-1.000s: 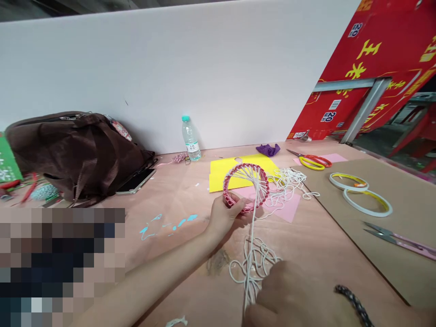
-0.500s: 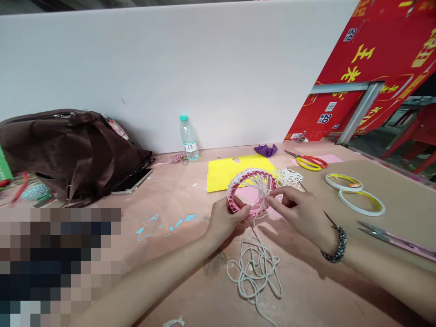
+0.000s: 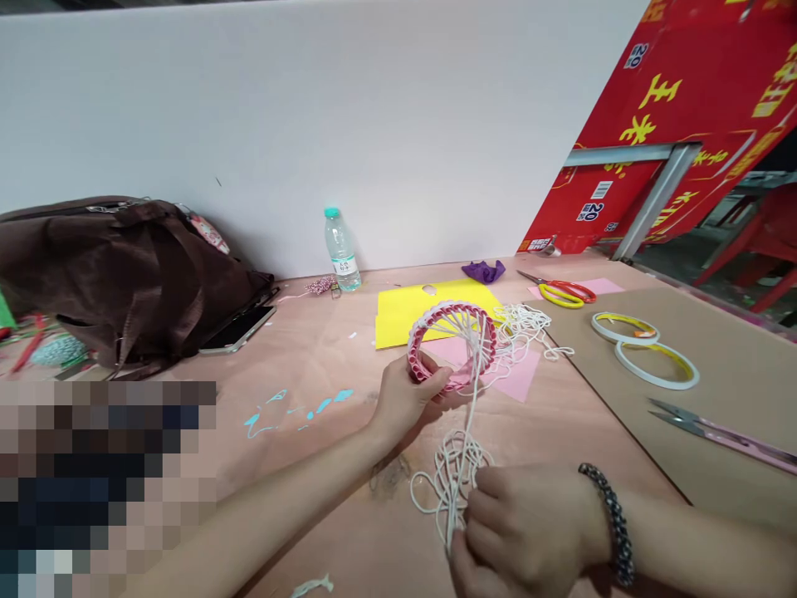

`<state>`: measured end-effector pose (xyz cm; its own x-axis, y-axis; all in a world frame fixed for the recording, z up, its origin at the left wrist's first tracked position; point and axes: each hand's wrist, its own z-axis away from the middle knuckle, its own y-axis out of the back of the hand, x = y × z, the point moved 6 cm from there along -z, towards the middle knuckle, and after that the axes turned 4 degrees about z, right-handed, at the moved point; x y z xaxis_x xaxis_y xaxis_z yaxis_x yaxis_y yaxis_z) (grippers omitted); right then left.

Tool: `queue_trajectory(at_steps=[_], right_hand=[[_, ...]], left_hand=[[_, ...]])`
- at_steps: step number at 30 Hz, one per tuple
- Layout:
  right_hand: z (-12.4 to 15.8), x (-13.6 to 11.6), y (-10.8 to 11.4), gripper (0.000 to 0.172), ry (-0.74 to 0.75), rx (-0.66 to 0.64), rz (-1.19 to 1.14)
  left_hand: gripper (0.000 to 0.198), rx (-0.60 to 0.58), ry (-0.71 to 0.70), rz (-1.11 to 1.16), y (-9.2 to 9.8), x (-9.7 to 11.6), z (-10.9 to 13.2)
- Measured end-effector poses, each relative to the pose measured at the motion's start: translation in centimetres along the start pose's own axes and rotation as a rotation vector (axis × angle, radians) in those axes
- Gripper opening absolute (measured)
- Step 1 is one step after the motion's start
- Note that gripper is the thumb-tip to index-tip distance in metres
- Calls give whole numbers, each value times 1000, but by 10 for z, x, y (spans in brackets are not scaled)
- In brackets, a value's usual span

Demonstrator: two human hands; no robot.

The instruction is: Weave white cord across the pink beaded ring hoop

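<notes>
My left hand [image 3: 411,389] grips a pink-and-white ring [image 3: 413,349] by its lower left rim, thumb in front, holding it upright above the table. White cords run across the inside of the ring and gather toward its right side. From there a white cord [image 3: 471,415] stretches down to my right hand [image 3: 516,523], closed around it near the bottom of the view. A loose tangle of the same cord [image 3: 429,490] lies on the table beside that hand. The cord's end inside my right fingers is hidden.
Behind the ring lie a yellow sheet [image 3: 392,320], pink paper [image 3: 520,378] and more white cord [image 3: 526,320]. Scissors [image 3: 564,293], tape rolls [image 3: 657,365] and pink-handled snips [image 3: 716,432] are on the right. A bottle [image 3: 342,253], phone [image 3: 237,330] and brown bag [image 3: 124,282] stand left.
My right hand has moved from the ring down toward me, drawing the cord out straight. My left hand still holds the ring in nearly the same place.
</notes>
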<state>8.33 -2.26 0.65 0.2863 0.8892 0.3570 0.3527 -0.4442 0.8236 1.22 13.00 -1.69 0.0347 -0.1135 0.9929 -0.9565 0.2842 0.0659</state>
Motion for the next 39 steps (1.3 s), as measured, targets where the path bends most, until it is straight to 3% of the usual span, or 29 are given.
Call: queue_trajectory(at_steps=[1,3,5,8,10,12,15,21,23,25,27,29,32,35,39], right_hand=[[-2,-4,4,11,38,53,9],[1,12,12,19,-119,123,29],[14,48,19,31,-451,146,67],[47,96,28,25,-934,204,88],[61,111,30,24,-1074,234,103],[66,116,28,27,-1102,194,179],[65,114,26,25,-1057,147,267],[49,96,34,17,-913,183,257],[31,72,25,21,-712,76,178],[10,34,14,18,-366,8,92],[0,1,11,10,-77,63,57],[0,-6,14,13,-35,175,60],[14,36,20,26,-460,205,41],[43,87,26,20,-954,209,0],[63,113,28,27,-1204,187,-8]], left_hand=[[23,-5,-3,4,-1,1,0],[22,-7,-9,10,-1,2,0],[22,0,-20,0,-1,3,0],[22,-5,-28,-66,-1,5,1],[21,-18,-27,-101,-1,6,2],[21,-23,-38,-125,-1,7,3],[21,-20,-58,-148,-1,8,4],[22,2,-63,-119,0,4,1],[23,20,-42,-55,2,1,-1],[24,26,4,41,2,-3,-2],[26,35,43,106,2,-5,-4],[28,45,55,121,2,-5,-4],[27,49,45,105,2,-2,-3],[24,39,3,18,2,2,-1],[20,-11,-64,-135,-1,8,4]])
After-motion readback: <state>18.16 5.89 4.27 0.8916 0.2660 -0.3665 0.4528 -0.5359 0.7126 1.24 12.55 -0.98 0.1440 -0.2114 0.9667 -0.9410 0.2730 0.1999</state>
